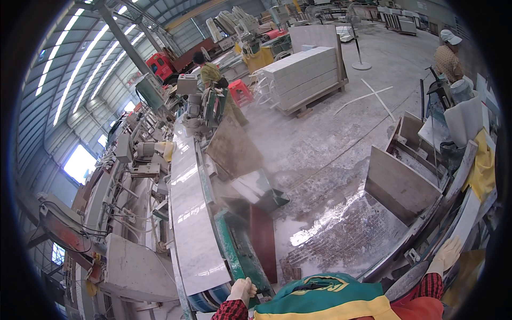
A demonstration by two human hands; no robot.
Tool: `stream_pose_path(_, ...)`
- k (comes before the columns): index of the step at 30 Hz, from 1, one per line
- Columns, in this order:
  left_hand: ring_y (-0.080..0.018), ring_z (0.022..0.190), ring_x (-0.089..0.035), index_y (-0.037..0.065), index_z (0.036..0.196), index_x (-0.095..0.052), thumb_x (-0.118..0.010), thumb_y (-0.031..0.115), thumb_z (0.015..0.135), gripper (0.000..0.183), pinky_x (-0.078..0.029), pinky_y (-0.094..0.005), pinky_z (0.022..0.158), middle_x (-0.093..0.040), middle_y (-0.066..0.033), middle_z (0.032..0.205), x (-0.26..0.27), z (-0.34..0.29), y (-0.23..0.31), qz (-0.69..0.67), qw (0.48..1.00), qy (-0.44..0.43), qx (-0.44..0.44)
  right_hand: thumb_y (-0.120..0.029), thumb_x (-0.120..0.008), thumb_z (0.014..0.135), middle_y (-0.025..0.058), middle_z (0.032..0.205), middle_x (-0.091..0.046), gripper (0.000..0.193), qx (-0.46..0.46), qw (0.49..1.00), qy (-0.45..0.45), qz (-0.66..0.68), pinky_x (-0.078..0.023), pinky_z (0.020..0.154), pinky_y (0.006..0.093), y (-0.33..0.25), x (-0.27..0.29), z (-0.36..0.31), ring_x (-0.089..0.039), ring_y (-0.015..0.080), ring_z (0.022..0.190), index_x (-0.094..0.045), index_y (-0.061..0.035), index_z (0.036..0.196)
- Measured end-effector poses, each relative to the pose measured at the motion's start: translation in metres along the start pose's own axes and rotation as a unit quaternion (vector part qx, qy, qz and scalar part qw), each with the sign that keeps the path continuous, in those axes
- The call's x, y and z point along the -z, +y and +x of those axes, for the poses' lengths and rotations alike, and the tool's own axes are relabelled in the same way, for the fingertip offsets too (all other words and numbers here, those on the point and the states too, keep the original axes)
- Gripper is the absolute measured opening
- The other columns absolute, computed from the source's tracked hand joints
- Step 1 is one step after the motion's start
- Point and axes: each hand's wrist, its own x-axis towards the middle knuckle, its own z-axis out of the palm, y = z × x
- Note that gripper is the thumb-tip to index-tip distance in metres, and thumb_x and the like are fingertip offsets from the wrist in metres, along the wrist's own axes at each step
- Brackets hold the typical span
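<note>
My left hand (244, 289), in a pale glove, is closed at the near end of a green metal rail (228, 250). Whatever its curled fingers hold is hidden. Just left of it lies a long polished white stone slab (194, 229) on the machine bed, its near end over a blue roller (209, 298). My right hand (447, 256), gloved too, is out to the right with fingers extended, beside a long pale stone strip (463, 224). I cannot tell whether it touches the strip. A green and yellow apron (330, 298) covers my front.
Brown boards (397, 184) lean at the right, and a tilted slab (234, 146) stands beside the machine. Wet patches mark the floor (336, 218). Beyond are stacked stone blocks (301, 77), a red stool (240, 93), a stand fan (361, 65) and two people (210, 74).
</note>
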Motion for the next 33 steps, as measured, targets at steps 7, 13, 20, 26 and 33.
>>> stream_pose_path(7, -0.0206, 0.052, -0.061, 0.001, 0.075, -0.066, -0.045, 0.038, 0.104, 0.051, -0.053, -0.0341, 0.051, -0.067, -0.0108, 0.069, 0.002, 0.015, -0.02, -0.032, 0.999, -0.002, -0.018, -0.04, -0.035, 0.103, 0.0112, 0.147, -0.046, 0.05, -0.001, 0.998, -0.051, -0.03, -0.034, 0.11, 0.0433, -0.004, 0.011, -0.006, -0.041, 0.0295, 0.136, -0.044, -0.0146, 0.145)
stream_pose_path(13, -0.0194, 0.051, -0.06, 0.002, 0.075, -0.066, -0.046, 0.039, 0.103, 0.051, -0.051, -0.0336, 0.05, -0.067, -0.01, 0.068, 0.002, 0.01, -0.015, -0.038, 0.999, -0.01, -0.023, -0.034, -0.04, 0.103, 0.0116, 0.141, -0.052, 0.045, 0.014, 1.0, 0.006, -0.014, -0.037, 0.108, 0.0423, 0.0, 0.009, -0.015, -0.047, 0.0309, 0.13, -0.047, -0.0124, 0.141)
stream_pose_path(20, -0.0189, 0.059, -0.062, -0.002, 0.083, -0.065, -0.049, 0.046, 0.101, 0.054, -0.055, -0.0323, 0.059, -0.066, -0.0101, 0.072, 0.006, 0.006, -0.015, -0.03, 0.998, -0.028, -0.04, -0.034, -0.04, 0.103, 0.0133, 0.14, -0.052, 0.045, 0.041, 0.999, -0.001, 0.003, -0.037, 0.108, 0.0421, 0.001, 0.02, -0.02, -0.047, 0.031, 0.13, -0.049, -0.0093, 0.139)
stream_pose_path(26, -0.0187, 0.06, -0.062, -0.002, 0.083, -0.064, -0.05, 0.048, 0.1, 0.055, -0.055, -0.0319, 0.06, -0.066, -0.0101, 0.072, 0.007, 0.006, -0.017, -0.038, 0.998, -0.034, -0.03, -0.034, -0.04, 0.103, 0.0138, 0.142, -0.051, 0.045, 0.02, 0.999, -0.027, -0.001, -0.037, 0.108, 0.0426, -0.008, 0.042, -0.03, -0.047, 0.031, 0.131, -0.048, -0.0098, 0.14)
stream_pose_path(33, -0.0225, 0.049, -0.06, 0.001, 0.078, -0.067, -0.048, 0.042, 0.102, 0.051, -0.051, -0.0349, 0.049, -0.067, -0.0107, 0.066, 0.004, 0.003, -0.016, -0.071, 0.996, -0.007, -0.058, -0.036, -0.04, 0.103, 0.0129, 0.145, -0.049, 0.046, 0.025, 0.999, -0.022, -0.018, -0.038, 0.107, 0.0429, -0.003, 0.026, -0.034, -0.046, 0.0315, 0.132, -0.046, -0.0125, 0.143)
